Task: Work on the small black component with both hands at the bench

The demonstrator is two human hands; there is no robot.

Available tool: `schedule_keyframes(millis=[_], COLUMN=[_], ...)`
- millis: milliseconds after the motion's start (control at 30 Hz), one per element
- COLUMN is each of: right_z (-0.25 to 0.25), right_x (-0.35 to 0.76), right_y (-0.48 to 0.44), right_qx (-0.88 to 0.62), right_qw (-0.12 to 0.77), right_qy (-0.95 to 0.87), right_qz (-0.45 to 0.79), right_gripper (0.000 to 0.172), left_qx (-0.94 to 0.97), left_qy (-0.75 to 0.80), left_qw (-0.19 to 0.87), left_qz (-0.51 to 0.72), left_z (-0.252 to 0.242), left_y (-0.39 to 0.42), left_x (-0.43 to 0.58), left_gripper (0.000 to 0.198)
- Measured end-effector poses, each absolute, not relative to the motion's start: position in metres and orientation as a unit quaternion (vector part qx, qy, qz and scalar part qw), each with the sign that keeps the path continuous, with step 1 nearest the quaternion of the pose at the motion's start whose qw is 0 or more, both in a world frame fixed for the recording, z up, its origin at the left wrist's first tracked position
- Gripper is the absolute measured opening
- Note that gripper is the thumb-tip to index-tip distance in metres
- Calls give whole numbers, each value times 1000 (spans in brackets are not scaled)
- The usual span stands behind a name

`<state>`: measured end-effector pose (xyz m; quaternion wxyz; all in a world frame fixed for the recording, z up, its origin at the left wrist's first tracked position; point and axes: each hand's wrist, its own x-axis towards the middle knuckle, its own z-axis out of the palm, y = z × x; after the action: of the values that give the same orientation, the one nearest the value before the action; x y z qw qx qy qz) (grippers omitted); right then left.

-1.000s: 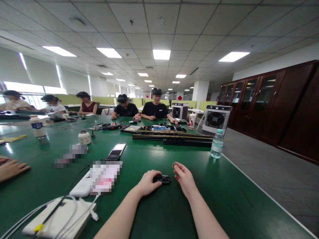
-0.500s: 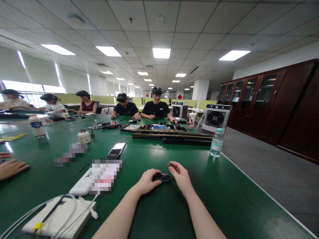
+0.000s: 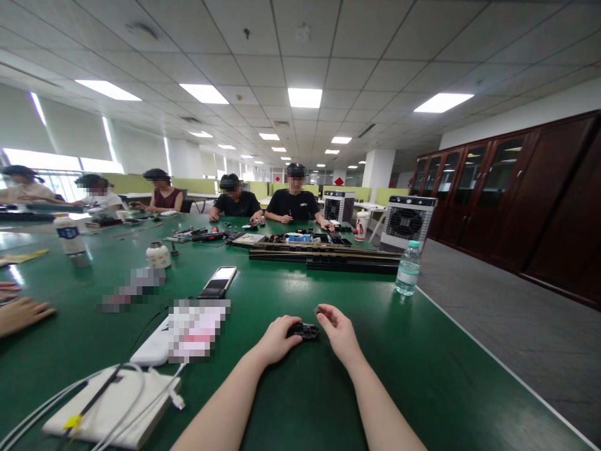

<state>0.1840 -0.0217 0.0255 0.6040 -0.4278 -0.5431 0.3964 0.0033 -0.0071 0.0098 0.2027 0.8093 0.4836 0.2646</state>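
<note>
Our left hand (image 3: 278,340) grips the left end of a small black housing (image 3: 308,332) between thumb and fingers, low at the worktop (image 3: 300,401); whether its underside touches the surface, we cannot tell. Our right hand (image 3: 339,332) pinches a tiny dark grey piece (image 3: 317,309) between thumb and fingertip, just beyond the housing's right end and apart from it.

Progress, as we judge it: the housing lies open with its inner structure exposed, and the grey piece is not seated in it. How much is left we cannot settle; too little of the interior resolves.

Materials: the housing looks like moulded plastic, oblong, uneven inside, with a slight sheen. The piece is too small to identify. The worktop is smooth, green and softly reflective. Near its right edge stands a clear plastic bottle (image 3: 408,269), turquoise-capped; at left, pale flexible cables loop over a flat white slab (image 3: 141,432).
</note>
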Motion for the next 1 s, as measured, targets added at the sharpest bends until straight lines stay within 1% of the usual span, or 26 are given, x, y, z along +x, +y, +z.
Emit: schedule_keyframes(millis=[233, 400, 567, 700, 800, 867, 1000], right_z=[24, 26, 24, 17, 12, 10, 9], right_x=[185, 185, 186, 187, 186, 184, 183], right_y=[-24, -26, -28, -26, -25, -24, -24], right_qx=[-459, -476, -475, -479, -486, -497, -502], right_qw=[559, 524, 495, 420, 366, 354, 357], right_qy=[-596, -646, -680, -737, -769, -770, -764], right_qz=[348, 287, 259, 225, 196, 188, 193], right_gripper=[30, 27, 25, 20, 22, 23, 23], left_qx=[806, 807, 812, 813, 815, 816, 815], left_qy=[483, 480, 473, 470, 468, 466, 469], left_qw=[205, 203, 198, 194, 192, 192, 190], left_qz=[274, 276, 279, 282, 281, 281, 282], left_z=[10, 9, 6, 4, 4, 3, 4], left_y=[-7, -6, -5, -3, -2, -2, -3], left_x=[3, 2, 2, 2, 3, 3, 3], left_gripper=[40, 38, 39, 36, 35, 35, 37])
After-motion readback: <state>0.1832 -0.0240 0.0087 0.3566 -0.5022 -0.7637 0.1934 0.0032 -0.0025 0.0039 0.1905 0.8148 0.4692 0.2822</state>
